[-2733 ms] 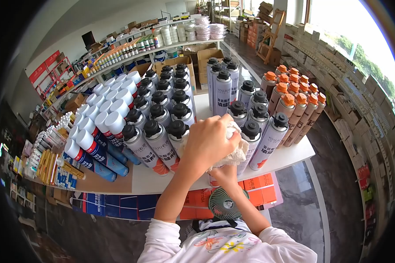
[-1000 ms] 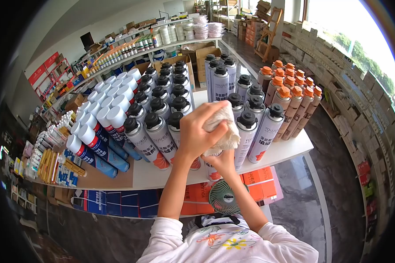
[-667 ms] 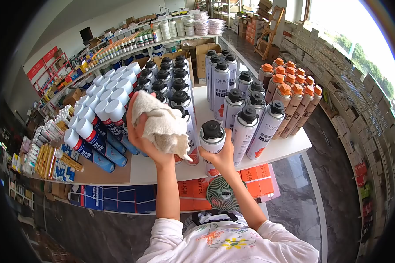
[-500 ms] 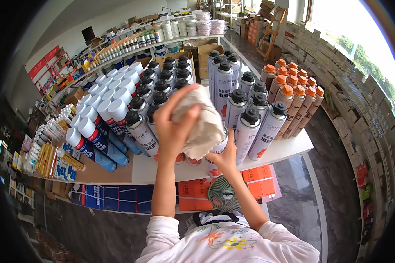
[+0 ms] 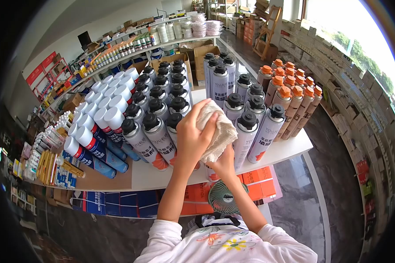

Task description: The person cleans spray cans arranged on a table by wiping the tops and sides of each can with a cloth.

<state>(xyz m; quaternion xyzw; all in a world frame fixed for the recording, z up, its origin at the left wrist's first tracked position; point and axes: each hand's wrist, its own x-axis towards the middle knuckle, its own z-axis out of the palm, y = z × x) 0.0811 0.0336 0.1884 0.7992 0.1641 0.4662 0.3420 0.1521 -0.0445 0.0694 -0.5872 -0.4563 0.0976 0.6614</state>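
Note:
My left hand [image 5: 196, 132] is closed around a crumpled off-white cloth [image 5: 220, 132]. Below and partly behind the cloth, my right hand [image 5: 224, 164] grips a spray foam can [image 5: 212, 175], whose top the cloth covers; only its lower end shows. The cloth appears to lie against the can's upper part. Black-capped grey cans of the same kind [image 5: 247, 136] stand close on the right. More of them [image 5: 151, 136] are lined up left of my left hand, on the white table [image 5: 289, 148].
Blue cans with white caps [image 5: 102, 151] fill the table's left side. Brown cans with orange caps [image 5: 296, 107] stand at the right end. Under the table edge are orange boxes [image 5: 259, 182], blue boxes [image 5: 118, 203] and a green fan [image 5: 228, 197]. Cardboard boxes [image 5: 202, 55] sit behind.
My left hand has brought the cloth rightward and slightly down, over the top of the can. My right hand stays on the can.

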